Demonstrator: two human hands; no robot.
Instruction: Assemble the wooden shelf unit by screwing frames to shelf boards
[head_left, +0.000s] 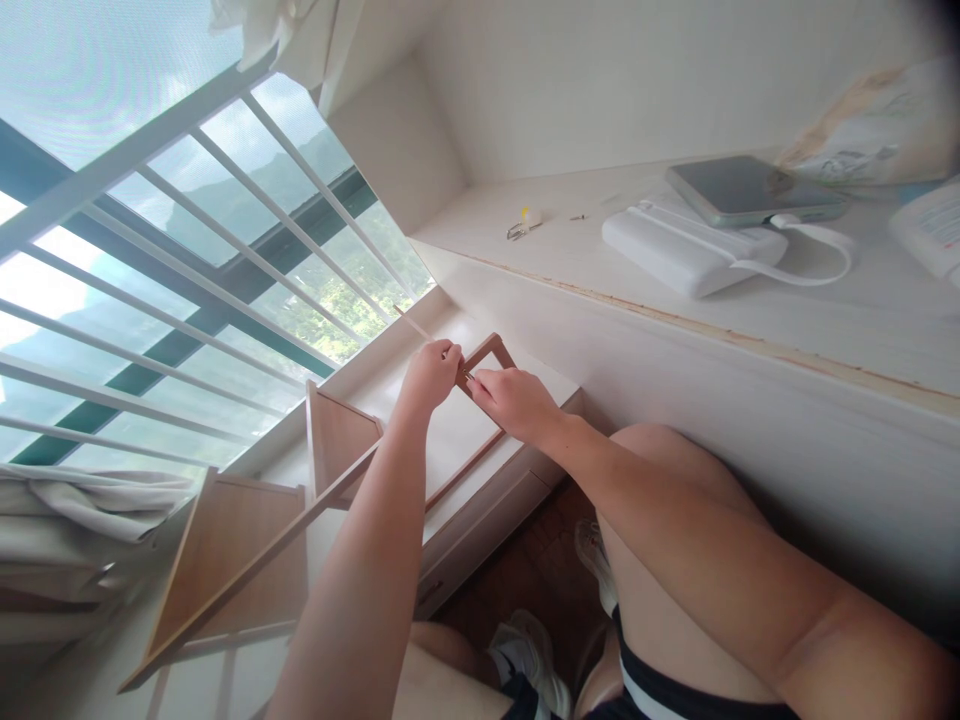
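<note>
Window (187, 235), biggest thing, filled the area left of and beyond the fingers. White desk (885, 315) ran right of and above the fingers. White ledge (454, 440) sat just under them, probably as a rest for the work.

Wooden rack (232, 560), the thing being handled, slanted from the fingers down to the near left, panels (341, 440) included. Its far end was between the two hands, likely so both could reach the joint there. Curtain (67, 525) bunched well left of the fingers. Bag (877, 135) stood far right on the desk.

Left hand (431, 375): fingers curled narrow around the rack's bar, seemingly to steady it. Right hand (517, 402): fingers pinched narrow on a shiny bit (471, 377) right at the bar, just beside the left fingers; too small to tell if screw or tool.

Power bank (686, 250) lay right of the fingers, phone (750, 190) on top, cable (836, 260) looping off, maybe for charging. Metal bits (521, 231) lay on the desk beyond the fingers, nearer than the phone, perhaps for easy reach.
</note>
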